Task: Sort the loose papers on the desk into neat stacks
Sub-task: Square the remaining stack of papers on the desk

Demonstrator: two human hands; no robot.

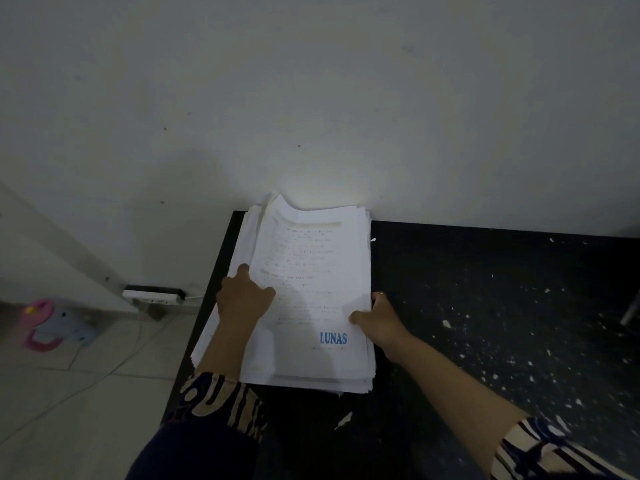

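A thick stack of white printed papers (311,271) lies at the far left corner of a black desk (485,306), against the wall. Its top sheet carries a blue stamp reading LUNAS near the bottom. Sheets stick out unevenly along the left and far edges. My left hand (242,299) rests on the stack's left side, thumb on the top sheet and a finger stretched along the left edge. My right hand (377,320) grips the stack's right edge, thumb on top and fingers curled round the side.
The desk is speckled with small white flecks and paper scraps (343,420). Left of the desk on the tiled floor lie a white power strip (152,295) with a cable and a pink and blue toy (52,323). A pale wall (311,98) stands behind.
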